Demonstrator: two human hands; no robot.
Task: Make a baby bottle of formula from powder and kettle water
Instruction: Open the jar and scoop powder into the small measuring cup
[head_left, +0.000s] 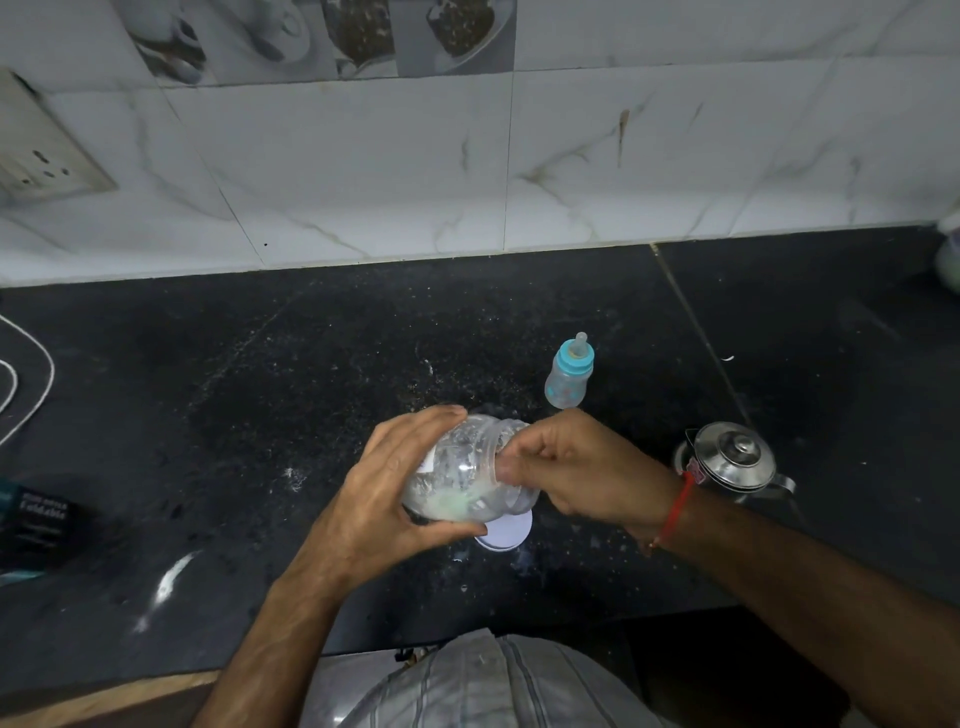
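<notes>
Hands (384, 488) tilt powder jar (462, 473) (lid off).

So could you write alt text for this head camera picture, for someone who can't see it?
A person's left hand grips a tilted clear jar with a little pale powder, while the right hand reaches into its mouth. On the black counter stand a capped blue baby bottle and a steel kettle; a white lid lies under the jar.

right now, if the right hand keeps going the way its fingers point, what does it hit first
The right hand points into the tilted jar's mouth, so probably its inner wall or the powder first; depth is unclear.
</notes>
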